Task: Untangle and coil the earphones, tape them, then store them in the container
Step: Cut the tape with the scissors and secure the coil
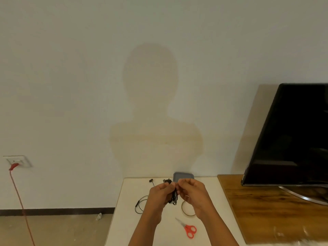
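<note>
Both hands are raised over a small white table [127, 219]. Between them hangs a bundle of black earphones [174, 197]; my left hand [160, 194] and my right hand [192, 191] both pinch it with curled fingers. A loose loop of the black cable [140, 204] trails onto the table at the left, and one earbud [151, 180] lies near the table's far edge. A grey container [183, 175] stands at the back of the table, partly hidden by my right hand. A roll of clear tape [187, 213] lies under my right wrist.
Red-handled scissors [188, 229] lie on the table near its front. A wooden cabinet [266, 210] with a black television [292, 135] stands to the right. A red cable [19, 201] runs from a wall socket [16, 161] down to the floor at the left.
</note>
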